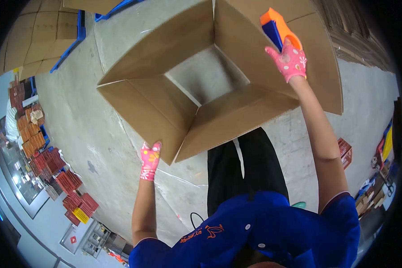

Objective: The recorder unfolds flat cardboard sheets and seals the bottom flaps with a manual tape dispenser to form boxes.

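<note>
A big brown cardboard box [161, 102] is opened out into a square sleeve, with the grey floor showing through its far end. My left hand [150, 159], in a pink flowered glove, is closed on the box's near left edge, thumb on the inner side. In my right hand [292, 61], gloved the same way, is an orange and blue tape dispenser [279, 27], held over the box's right side. A wide flap [321, 67] spreads out beneath that hand. Whether the right fingers also touch the cardboard is hidden.
Cartons on blue pallets [42, 38] stand at the far left. Flat cardboard [357, 31] is stacked at the far right. Red and orange bundles [49, 163] line the left wall. A red box [344, 152] sits on the floor beyond my right arm.
</note>
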